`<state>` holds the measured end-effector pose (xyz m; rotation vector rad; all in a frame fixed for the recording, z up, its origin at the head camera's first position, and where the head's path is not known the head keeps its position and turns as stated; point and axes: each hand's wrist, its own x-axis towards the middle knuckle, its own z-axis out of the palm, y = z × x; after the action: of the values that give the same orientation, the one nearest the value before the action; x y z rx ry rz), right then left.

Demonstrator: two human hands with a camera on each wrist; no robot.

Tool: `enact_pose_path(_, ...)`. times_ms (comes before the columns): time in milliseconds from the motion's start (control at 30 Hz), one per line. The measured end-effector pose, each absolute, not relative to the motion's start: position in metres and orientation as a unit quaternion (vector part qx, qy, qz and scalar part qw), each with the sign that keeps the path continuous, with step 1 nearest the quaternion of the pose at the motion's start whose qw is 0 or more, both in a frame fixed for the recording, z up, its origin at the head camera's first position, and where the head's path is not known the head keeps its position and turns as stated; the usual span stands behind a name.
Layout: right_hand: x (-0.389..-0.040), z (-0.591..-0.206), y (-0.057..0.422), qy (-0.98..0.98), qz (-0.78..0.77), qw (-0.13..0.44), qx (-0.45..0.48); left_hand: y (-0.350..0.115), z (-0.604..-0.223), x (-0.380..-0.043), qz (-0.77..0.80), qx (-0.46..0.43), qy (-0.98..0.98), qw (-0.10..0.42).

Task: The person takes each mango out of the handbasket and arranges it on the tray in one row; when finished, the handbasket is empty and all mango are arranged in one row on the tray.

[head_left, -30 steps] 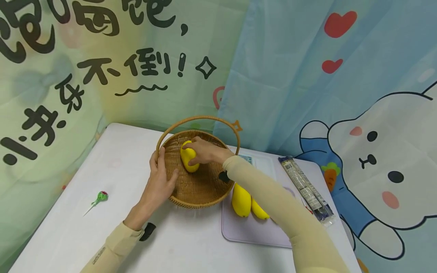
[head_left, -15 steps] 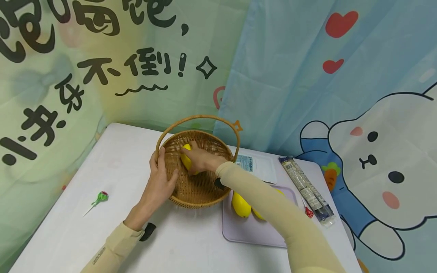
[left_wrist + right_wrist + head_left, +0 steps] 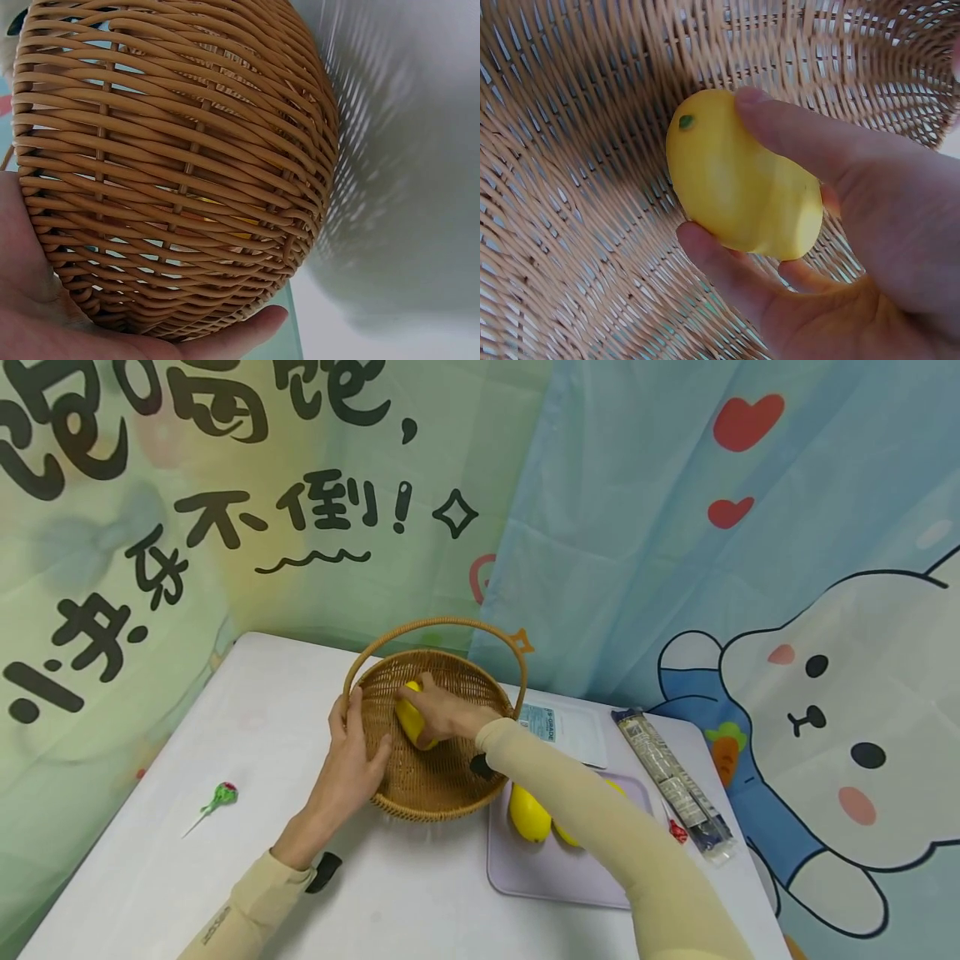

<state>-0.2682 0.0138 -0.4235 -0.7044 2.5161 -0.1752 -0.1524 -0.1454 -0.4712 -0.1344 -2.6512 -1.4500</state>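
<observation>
A brown wicker basket [image 3: 438,789] with an arched handle stands on the white table, its opening towards me. My left hand [image 3: 347,768] grips its left side at the rim; the left wrist view shows that hand [image 3: 45,322] curved around the woven wall [image 3: 187,157]. Inside the basket, my right hand [image 3: 442,710] holds a yellow mango [image 3: 407,718]. Seen from the right wrist, thumb and fingers span the mango [image 3: 727,180], which has a green stem spot and lies close over the weave. Part of it is hidden by the hand in the head view.
Right of the basket, a lilac tray [image 3: 555,881] bears yellow mangoes [image 3: 529,817], partly behind my right sleeve. Behind it lies a white packet [image 3: 573,731]. A long clear-wrapped package [image 3: 667,772] and a red lollipop [image 3: 677,832] are farther right; a green lollipop [image 3: 224,793] lies left.
My right hand has moved slightly lower into the basket with the mango, and its grip covers more of the mango. The left hand has stayed on the basket's side.
</observation>
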Motion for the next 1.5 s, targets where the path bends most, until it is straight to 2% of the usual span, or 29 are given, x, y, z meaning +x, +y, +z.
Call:
enact_pose_path(233, -0.258, -0.401, 0.026, 0.918, -0.084, 0.269, -0.280, -0.143, -0.471, -0.153, -0.471, -0.048, -0.879, 0.053)
enact_pose_path(900, -0.212, -0.341, 0.075, 0.902, -0.117, 0.243, -0.338, -0.142, -0.469, -0.153, -0.468, -0.045, -0.882, 0.042)
enact_pose_path(1267, -0.176, -0.318, 0.126, 0.900, -0.153, 0.234, -0.333, -0.140, -0.467, -0.153, -0.476, -0.048, -0.877, 0.045)
enact_pose_path(1500, -0.152, -0.313, 0.174, 0.906, -0.188, 0.242, -0.292, -0.139, -0.468, -0.151, -0.477, -0.047, -0.876, 0.050)
